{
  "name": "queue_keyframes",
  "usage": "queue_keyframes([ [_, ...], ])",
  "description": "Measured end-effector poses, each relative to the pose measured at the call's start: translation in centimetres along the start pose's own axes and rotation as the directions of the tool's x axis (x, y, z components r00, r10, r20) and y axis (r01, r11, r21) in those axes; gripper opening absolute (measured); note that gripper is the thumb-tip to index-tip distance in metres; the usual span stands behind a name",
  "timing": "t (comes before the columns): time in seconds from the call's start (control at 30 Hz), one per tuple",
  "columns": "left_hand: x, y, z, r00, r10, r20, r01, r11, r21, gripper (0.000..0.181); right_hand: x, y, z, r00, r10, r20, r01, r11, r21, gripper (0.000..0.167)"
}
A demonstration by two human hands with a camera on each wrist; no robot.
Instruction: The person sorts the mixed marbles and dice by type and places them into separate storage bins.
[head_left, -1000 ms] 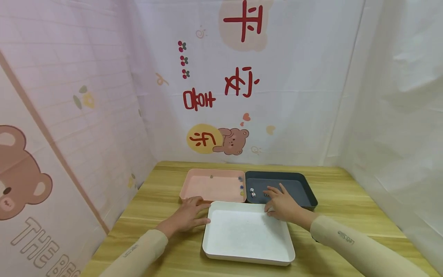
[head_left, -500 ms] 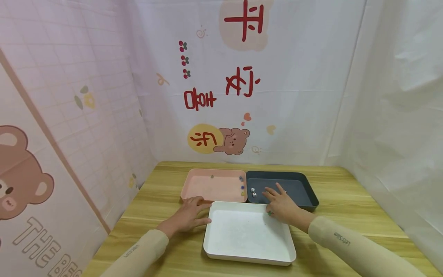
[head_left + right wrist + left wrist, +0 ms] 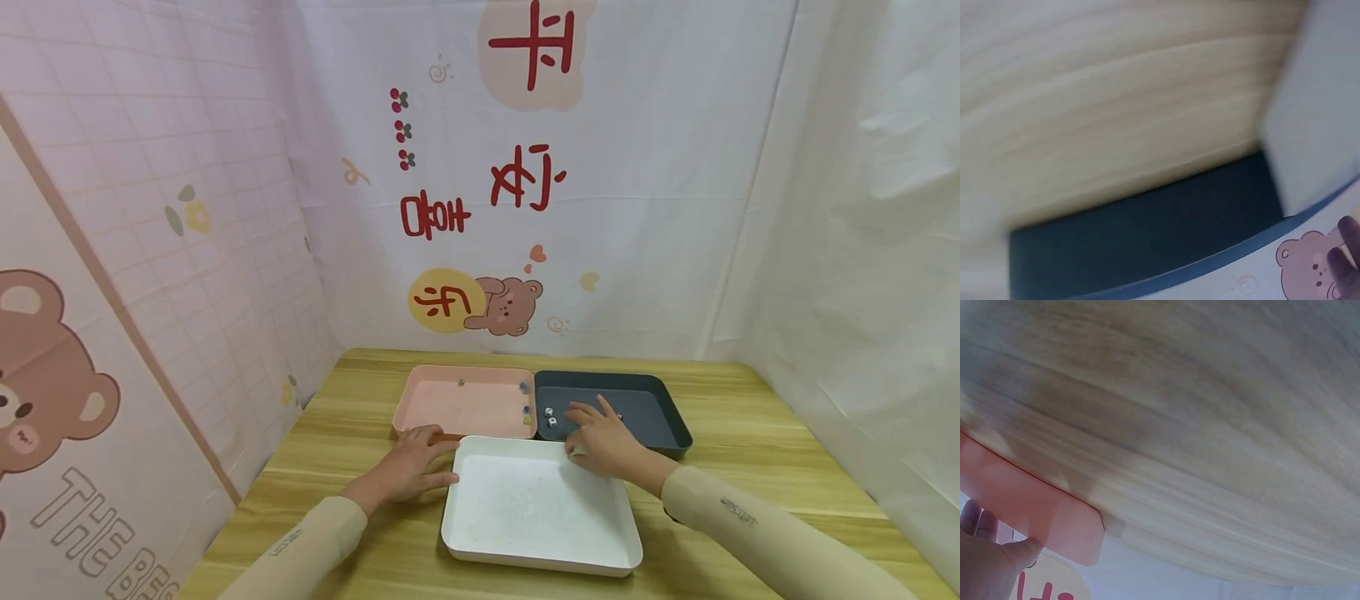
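My left hand [image 3: 405, 465] rests at the left rim of the white tray [image 3: 540, 508], fingers stretched and thumb against its side. In the left wrist view that hand [image 3: 988, 569] shows beside the pink tray [image 3: 1035, 509]. My right hand [image 3: 606, 443] is over the white tray's far right corner, near the dark tray [image 3: 660, 417]. Its thumb and forefinger tips come together while the other fingers extend over the dark tray. The small green piece seen there half a second ago is now hidden by the fingers. White dice [image 3: 552, 422] lie in the dark tray.
The pink tray [image 3: 465, 408] stands back left, touching the dark one. It holds small blue pieces [image 3: 524, 387], a yellow piece [image 3: 527, 421] and a tiny brownish piece [image 3: 461, 382]. Printed cloth [image 3: 637, 208] walls enclose the wooden table [image 3: 765, 475].
My right hand has shifted slightly left. A green piece showed by its thumb half a second ago and is now out of sight. The left hand has stayed at the white tray's rim.
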State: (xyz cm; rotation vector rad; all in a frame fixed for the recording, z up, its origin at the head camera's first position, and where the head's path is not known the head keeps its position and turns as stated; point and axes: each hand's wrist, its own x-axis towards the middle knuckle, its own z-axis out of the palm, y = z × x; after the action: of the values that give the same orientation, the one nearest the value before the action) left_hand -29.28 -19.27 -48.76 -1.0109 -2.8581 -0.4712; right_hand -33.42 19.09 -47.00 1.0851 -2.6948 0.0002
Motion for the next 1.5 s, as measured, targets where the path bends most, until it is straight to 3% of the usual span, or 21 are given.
queue_keyframes([
  [0.07,0.0,0.1,0.0,1.0,0.0,0.002,0.0,1.0,0.0,0.061,0.9,-0.4,-0.4,0.997,0.075,0.004,-0.075,0.989,0.126,0.006],
  [0.17,0.0,0.1,0.0,1.0,-0.001,0.007,0.002,1.0,-0.007,0.061,2.9,-1.0,-0.8,0.978,0.206,0.041,-0.208,0.916,0.344,0.007],
  [0.23,0.0,0.1,0.0,1.0,-0.003,0.009,0.004,1.0,-0.009,0.061,4.5,-1.5,-0.8,0.956,0.282,0.081,-0.287,0.838,0.465,0.008],
  [0.27,0.1,0.1,0.1,1.0,-0.005,0.009,0.005,1.0,-0.01,0.061,5.2,-1.8,-0.8,0.941,0.321,0.109,-0.328,0.784,0.527,0.009],
  [0.37,0.1,0.1,0.3,1.0,-0.003,0.008,0.003,1.0,-0.011,0.06,7.3,-2.6,-0.5,0.881,0.431,0.193,-0.444,0.615,0.651,0.012],
  [0.43,0.2,0.2,0.4,1.0,0.0,0.005,0.001,1.0,-0.011,0.06,8.4,-3.1,-0.3,0.839,0.492,0.232,-0.497,0.52,0.695,0.015],
  [0.53,0.3,0.3,0.5,1.0,0.003,0.002,-0.003,1.0,-0.013,0.06,9.7,-3.8,0.2,0.791,0.563,0.238,-0.538,0.458,0.708,0.018],
  [0.7,0.4,0.7,0.5,1.0,0.02,-0.013,-0.02,1.0,-0.012,0.061,11.1,-4.5,0.9,0.753,0.628,0.197,-0.561,0.454,0.692,0.02],
  [0.9,0.5,0.9,0.6,0.999,0.033,-0.021,-0.033,0.999,0.008,0.06,11.6,-4.7,1.0,0.785,0.594,0.176,-0.534,0.504,0.679,0.031],
  [0.97,0.5,0.9,0.6,1.0,0.025,-0.014,-0.025,1.0,-0.001,0.06,11.5,-4.4,0.8,0.784,0.594,0.18,-0.54,0.509,0.671,0.032],
  [1.1,0.5,0.6,0.6,1.0,0.025,-0.011,-0.025,1.0,-0.003,0.061,10.8,-3.4,0.2,0.768,0.607,0.206,-0.563,0.485,0.67,0.032],
  [1.2,0.4,0.4,0.5,0.999,0.029,-0.017,-0.029,1.0,-0.003,0.062,10.1,-2.2,-0.2,0.769,0.601,0.218,-0.565,0.479,0.671,0.034],
  [1.37,0.1,0.1,0.4,0.998,0.043,-0.052,-0.043,0.999,0.003,0.061,8.2,0.2,-0.7,0.798,0.575,0.181,-0.541,0.551,0.636,0.034],
  [1.5,-0.1,-0.1,0.3,0.999,0.023,-0.045,-0.023,1.0,-0.004,0.06,5.9,1.5,-1.1,0.829,0.534,0.163,-0.509,0.602,0.616,0.026],
])
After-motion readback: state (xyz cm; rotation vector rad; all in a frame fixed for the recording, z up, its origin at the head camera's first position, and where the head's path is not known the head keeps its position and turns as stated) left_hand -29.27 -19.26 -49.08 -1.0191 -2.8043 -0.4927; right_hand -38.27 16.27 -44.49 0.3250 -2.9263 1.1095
